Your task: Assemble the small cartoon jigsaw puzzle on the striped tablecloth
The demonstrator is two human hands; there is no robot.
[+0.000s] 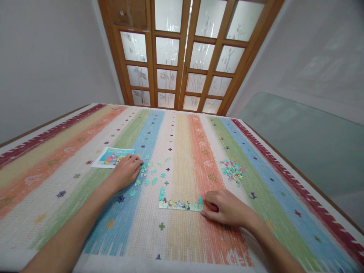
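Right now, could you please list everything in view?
Striped cloth: one, multicoloured, on table
Puzzle section: one, pale green and teal, centre
Loose pieces: several, mostly teal, left of centre
Piece pile: one, multicoloured, right
Picture sheet: one, white-bordered turquoise, left
Doors: two, brown-framed, background
Cardboard: one, brown, upper left
Panel: one, grey-green, right
Walls: two, grey, both sides
Left hand: one, at loose pieces
Right hand: one, at puzzle section's right end
Forearms: two, foreground

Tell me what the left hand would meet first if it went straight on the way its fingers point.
Most likely the loose puzzle pieces just beyond the left hand, toward the picture's right. Its height above the tablecloth is unclear, so it might pass over them.
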